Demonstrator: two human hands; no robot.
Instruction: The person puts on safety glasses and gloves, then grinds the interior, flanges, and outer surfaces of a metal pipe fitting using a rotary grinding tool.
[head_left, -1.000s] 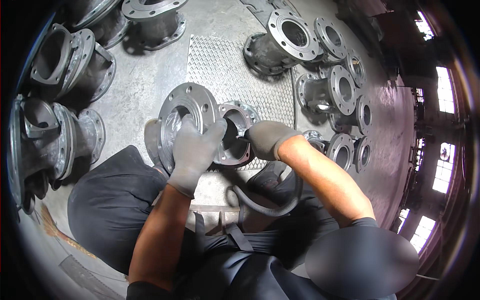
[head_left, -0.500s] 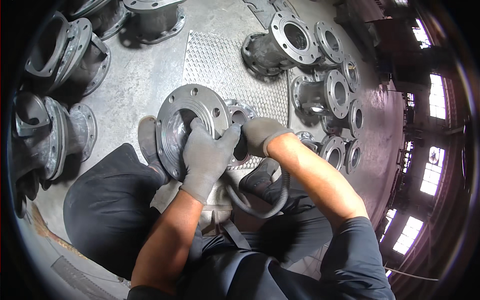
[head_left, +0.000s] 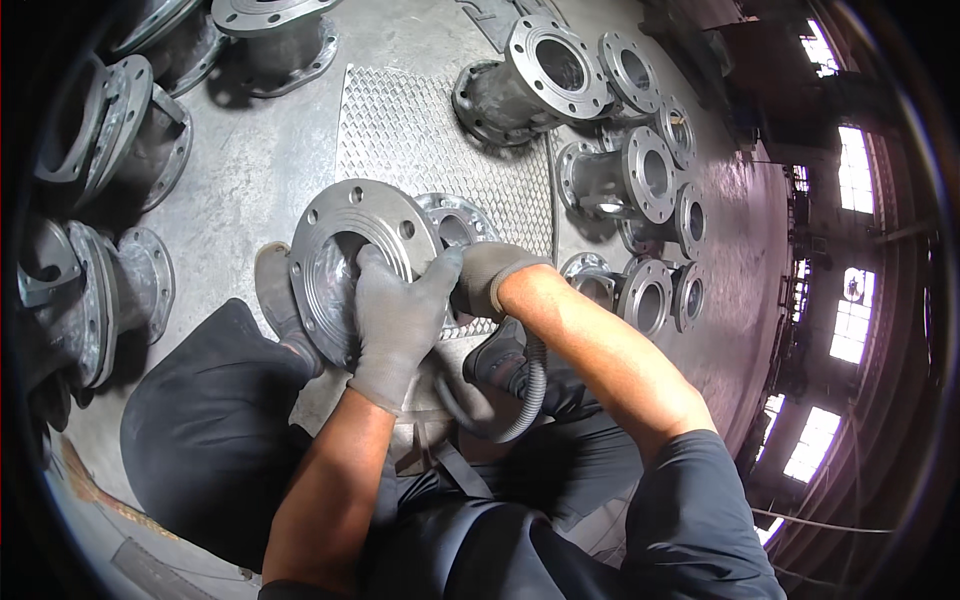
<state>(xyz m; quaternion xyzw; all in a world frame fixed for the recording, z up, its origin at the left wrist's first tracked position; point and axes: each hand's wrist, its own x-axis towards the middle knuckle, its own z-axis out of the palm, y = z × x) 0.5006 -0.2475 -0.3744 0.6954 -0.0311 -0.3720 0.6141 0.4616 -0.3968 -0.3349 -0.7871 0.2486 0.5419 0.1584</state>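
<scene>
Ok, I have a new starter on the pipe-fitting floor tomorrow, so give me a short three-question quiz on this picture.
1. True or false: both hands wear grey gloves.
2. What does the left hand rest on?
3. The corrugated hose curves: A) below the right hand, B) on the chequered floor plate, C) on the far fittings.

Key: 1 true. 2 the large flanged fitting, at its opening. 3 A.

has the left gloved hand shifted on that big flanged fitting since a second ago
Yes. The left hand has slid from the outer rim toward the bore of the flanged fitting, judged against its bolt holes.
</scene>
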